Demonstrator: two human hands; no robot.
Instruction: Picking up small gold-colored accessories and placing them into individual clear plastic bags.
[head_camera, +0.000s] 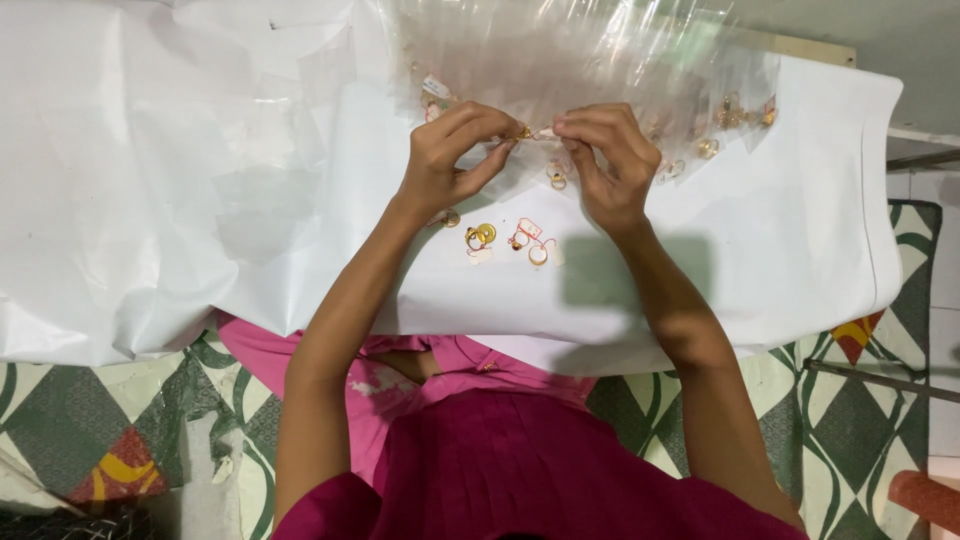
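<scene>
- Small gold-coloured ring (524, 132) pinched between the two hands at the near edge of the clear plastic pouches (580, 60), a little above the desk sheet, apparently so tag and ring can be worked together
- Left hand (450, 155) with thumb and forefinger closed narrowly on the ring's left side, other fingers curled away, likely to leave the piece in sight
- Right hand (605, 160) with fingers (575, 125) closed tight on a small pale tag (545, 132) touching the ring, wrist bent down toward the sheet
- Both forearms stretched over the desk edge, hands meeting in the middle, probably for a steady two-sided grip on so small a thing
- More gold rings with red-and-white tags (528, 240) lying loose on the sheet just below the hands, set apart from those in pouches
- Further gold pieces (735, 115) inside the pouches to the right, seen through the film
- White paper sheet (200, 200) spread over the desk, plausibly for contrast with small items
- Patterned green and white floor mat (870, 400) below, pink clothing (520, 460) nearest the camera
</scene>
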